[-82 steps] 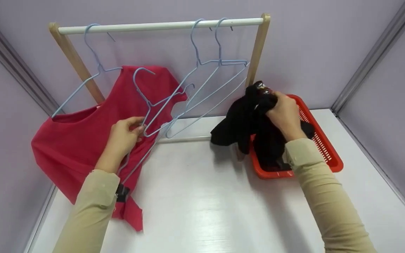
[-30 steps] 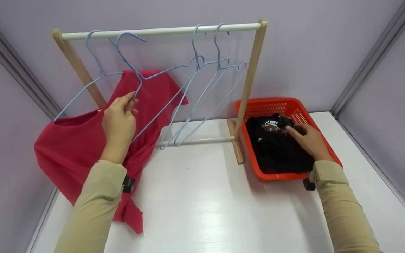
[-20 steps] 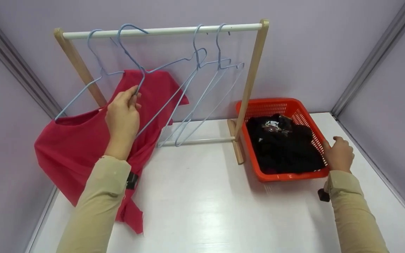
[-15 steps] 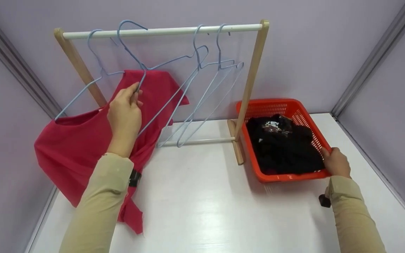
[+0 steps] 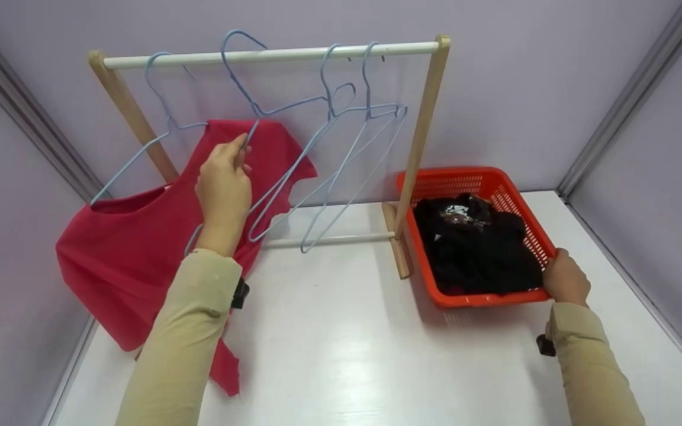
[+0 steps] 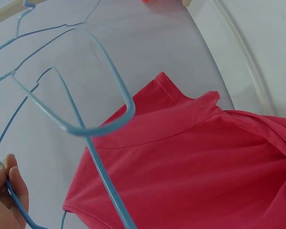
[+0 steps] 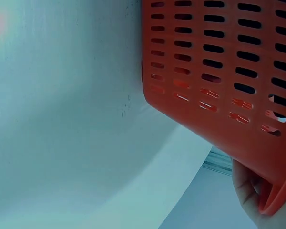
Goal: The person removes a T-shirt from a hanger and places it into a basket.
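My left hand (image 5: 225, 183) pinches one shoulder wire of a pale blue clothes hanger (image 5: 256, 110), just below its neck. The hanger's hook overlaps the white rail (image 5: 199, 58) of a small clothes rack in the head view. Behind that hand, a red shirt (image 5: 134, 260) hangs from another blue hanger (image 5: 131, 163) at the rail's left end. At the right, my right hand (image 5: 567, 281) grips the near right corner of a red plastic basket (image 5: 471, 300). Black clothing (image 5: 483, 260) with a shiny print lies inside it. The right wrist view shows the slotted basket wall (image 7: 229, 86) and my fingers (image 7: 243, 183) at its rim.
Two bare blue hangers (image 5: 368, 89) hang on the rail's right part, overlapping the held hanger in view. The rack's right wooden post (image 5: 421, 130) stands beside the basket. White tabletop (image 5: 329, 331) stretches in front, and grey walls enclose the sides.
My left hand has raised its hanger to rail height and shifted right. The right hand has let go of the black clothing into the basket, then taken hold of the basket's corner.
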Available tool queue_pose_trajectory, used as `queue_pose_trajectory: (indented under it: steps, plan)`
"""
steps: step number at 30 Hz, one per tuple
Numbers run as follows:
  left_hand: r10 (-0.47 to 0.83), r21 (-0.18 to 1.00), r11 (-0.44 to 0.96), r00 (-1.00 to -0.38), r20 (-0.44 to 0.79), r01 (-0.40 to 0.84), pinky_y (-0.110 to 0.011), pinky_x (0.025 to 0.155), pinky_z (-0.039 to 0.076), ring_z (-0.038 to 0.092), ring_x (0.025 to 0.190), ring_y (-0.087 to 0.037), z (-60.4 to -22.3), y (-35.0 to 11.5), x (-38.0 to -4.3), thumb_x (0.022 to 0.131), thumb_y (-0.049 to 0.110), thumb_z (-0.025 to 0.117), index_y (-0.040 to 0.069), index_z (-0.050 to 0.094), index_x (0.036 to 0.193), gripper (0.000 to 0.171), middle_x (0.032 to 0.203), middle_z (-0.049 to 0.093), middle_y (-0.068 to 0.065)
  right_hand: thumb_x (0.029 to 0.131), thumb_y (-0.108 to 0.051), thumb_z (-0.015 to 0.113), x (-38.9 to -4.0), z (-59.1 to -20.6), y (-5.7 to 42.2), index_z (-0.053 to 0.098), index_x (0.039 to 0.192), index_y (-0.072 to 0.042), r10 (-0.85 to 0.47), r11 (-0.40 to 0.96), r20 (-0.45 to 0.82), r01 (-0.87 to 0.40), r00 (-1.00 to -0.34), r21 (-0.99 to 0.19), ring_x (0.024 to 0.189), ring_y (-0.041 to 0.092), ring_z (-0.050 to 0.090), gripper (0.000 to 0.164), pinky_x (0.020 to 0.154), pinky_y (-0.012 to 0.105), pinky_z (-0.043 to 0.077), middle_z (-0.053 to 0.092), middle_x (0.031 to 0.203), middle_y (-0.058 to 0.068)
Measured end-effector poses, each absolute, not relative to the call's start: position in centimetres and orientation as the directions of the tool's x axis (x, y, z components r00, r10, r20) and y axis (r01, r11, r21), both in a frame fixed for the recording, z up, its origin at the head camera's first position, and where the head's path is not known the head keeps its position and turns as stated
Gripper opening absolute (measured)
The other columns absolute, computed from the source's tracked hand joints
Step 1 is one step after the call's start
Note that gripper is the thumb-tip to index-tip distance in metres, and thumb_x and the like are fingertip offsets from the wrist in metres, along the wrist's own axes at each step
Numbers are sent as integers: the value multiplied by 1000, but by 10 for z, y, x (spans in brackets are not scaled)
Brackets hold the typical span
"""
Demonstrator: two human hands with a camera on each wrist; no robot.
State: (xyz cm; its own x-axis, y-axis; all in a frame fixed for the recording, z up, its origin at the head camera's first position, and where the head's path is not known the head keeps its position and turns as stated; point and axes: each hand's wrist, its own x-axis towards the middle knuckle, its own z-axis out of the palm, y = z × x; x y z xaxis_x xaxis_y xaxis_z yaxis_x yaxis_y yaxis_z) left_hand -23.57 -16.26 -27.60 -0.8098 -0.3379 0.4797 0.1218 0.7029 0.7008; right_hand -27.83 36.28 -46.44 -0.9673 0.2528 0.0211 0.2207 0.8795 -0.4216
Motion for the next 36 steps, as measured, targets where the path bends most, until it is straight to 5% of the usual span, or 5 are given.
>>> queue_pose_trajectory:
  steps: [16,27,36]
  plan:
    - [-327,718,686,-831,450,119,-39,94,51,62,95,-28,-285,-159,-240,97,8,51,4,58,128,33,116,64,-16,101,-15,28,-280,-467,361,36,129,12,263,871,12,232,-965,-434,97,51,56,41,75,57,46,53,112,37]
    - [-326,749,650,-842,431,132,-35,85,49,56,86,-25,-290,-159,-243,98,16,50,5,58,128,33,102,63,-18,100,-13,30,-281,-463,363,35,130,14,268,880,16,238,-963,-412,100,53,55,41,76,58,46,51,114,38]
    - [-331,753,649,-851,408,108,-35,96,50,58,102,-24,-291,-167,-236,97,22,51,8,58,128,34,117,62,-13,100,-14,30,-279,-466,363,36,129,14,278,876,9,250,-960,-413,98,51,55,41,75,58,46,52,113,38]
